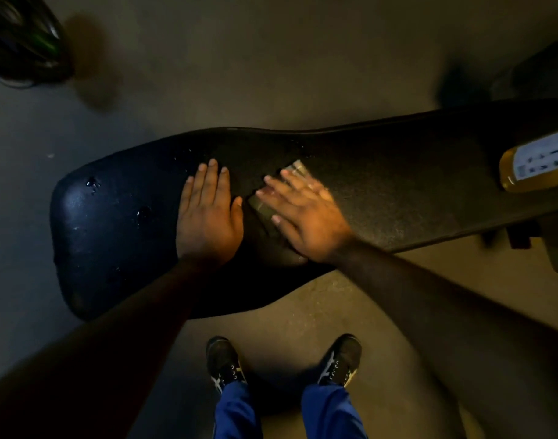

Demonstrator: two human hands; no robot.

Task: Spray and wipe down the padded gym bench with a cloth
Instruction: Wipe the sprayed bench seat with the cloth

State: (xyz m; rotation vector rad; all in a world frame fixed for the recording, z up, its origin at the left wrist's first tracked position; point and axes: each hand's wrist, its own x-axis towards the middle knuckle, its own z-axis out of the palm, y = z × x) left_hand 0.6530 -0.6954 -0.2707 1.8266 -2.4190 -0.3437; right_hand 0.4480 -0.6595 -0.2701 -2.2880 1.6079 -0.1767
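A long black padded bench runs across the view from lower left to upper right, with wet droplets on its wider left end. My left hand lies flat on the pad with fingers straight, holding nothing. My right hand presses flat on a dark cloth in the middle of the pad; the cloth shows past my fingertips and under my palm. The hand is blurred. A bottle of yellowish liquid with a white label lies on the bench at the right edge of the view.
Bare concrete floor surrounds the bench. A dark object with green parts sits at the upper left. Dark bench frame parts hang under the right end. My two feet in dark shoes stand close to the bench's near side.
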